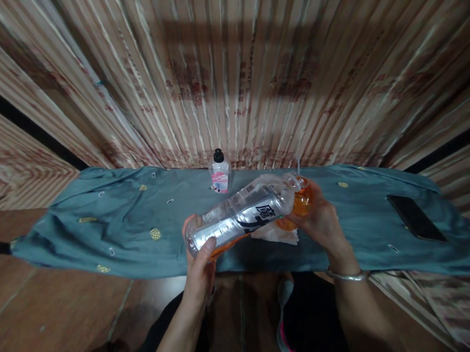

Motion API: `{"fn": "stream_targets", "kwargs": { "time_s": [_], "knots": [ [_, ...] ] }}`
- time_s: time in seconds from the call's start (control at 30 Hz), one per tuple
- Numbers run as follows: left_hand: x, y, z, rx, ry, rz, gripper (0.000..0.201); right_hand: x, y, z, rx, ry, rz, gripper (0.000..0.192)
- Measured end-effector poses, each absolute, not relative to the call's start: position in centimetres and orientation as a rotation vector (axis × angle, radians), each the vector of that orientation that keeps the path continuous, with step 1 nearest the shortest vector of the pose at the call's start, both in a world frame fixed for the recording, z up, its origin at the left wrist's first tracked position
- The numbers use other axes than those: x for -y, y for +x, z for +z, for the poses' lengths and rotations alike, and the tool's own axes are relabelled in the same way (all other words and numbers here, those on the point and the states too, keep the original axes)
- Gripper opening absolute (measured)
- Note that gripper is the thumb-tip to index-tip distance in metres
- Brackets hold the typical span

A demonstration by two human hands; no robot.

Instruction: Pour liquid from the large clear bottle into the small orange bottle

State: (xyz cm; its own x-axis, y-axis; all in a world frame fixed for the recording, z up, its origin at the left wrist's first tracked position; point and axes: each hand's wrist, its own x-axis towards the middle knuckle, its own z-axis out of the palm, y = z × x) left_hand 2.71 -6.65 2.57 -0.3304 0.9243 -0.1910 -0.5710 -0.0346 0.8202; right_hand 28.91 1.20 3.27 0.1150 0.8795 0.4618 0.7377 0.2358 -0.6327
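Note:
A large clear plastic bottle [243, 209] with a silver label lies tilted in the air, its neck toward the right. My left hand [200, 270] is closed around its base end, thumb on top. Some orange liquid shows along the low side. My right hand [323, 220] grips a smaller clear bottle [303, 198] with orange liquid in it. The two bottles' mouths are close together; whether they touch I cannot tell. Beneath them a white tissue [273, 236] lies on the cloth, partly covered by the bottles.
A small bottle with a black cap and pink label [220, 175] stands at the back of the teal cloth [125, 223] covering the bench. On the right lies a black phone [415, 217]. A patterned curtain [241, 94] hangs close behind.

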Motion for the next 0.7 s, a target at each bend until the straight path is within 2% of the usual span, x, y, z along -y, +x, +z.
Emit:
{"fn": "stream_targets", "kwargs": {
  "time_s": [0.37, 0.7],
  "knots": [
    [6.92, 3.49, 3.13, -0.982, 0.469, 1.69, 0.075, -1.19, 29.23, 3.22, 1.664, -1.539, 0.237, 0.082],
    [6.8, 3.56, 2.95, -0.995, 0.441, 1.651, 0.081, -1.25, 29.29, 3.36, 1.664, -1.542, 0.244, 0.082]
  ]
}}
